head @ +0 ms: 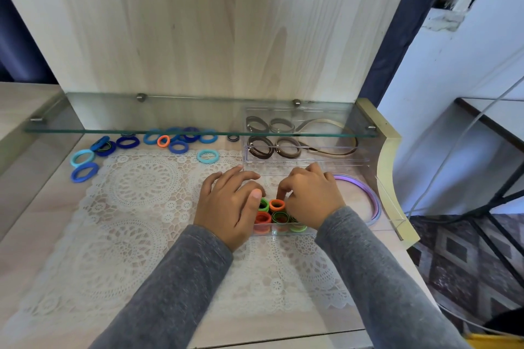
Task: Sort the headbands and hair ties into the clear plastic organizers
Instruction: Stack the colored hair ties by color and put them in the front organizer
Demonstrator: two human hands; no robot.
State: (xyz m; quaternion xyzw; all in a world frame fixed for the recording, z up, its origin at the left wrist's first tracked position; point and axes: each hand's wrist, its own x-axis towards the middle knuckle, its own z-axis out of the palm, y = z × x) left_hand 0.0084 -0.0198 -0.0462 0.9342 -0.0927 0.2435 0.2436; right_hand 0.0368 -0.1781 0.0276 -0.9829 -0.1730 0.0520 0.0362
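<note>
Clear plastic organizer [266, 231] sits right of centre on the bench, holding green, red and orange hair ties [277, 205] packed upright. Left hand [226, 204] lies released, its relaxed fingers at the organizer's left end. Right hand [312, 198] curls over the ties; whether it grasps one cannot be told. Recommended: steady the organizer and seat each tie upright and snug. Blue hair ties [178, 147] lie loose at back left.

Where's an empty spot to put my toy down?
The lace mat is bare left of the left hand, up to the blue hair ties at the back. Crowded: that back strip under the glass shelf, and the right side, with both clear organizers and the purple headband.
</note>
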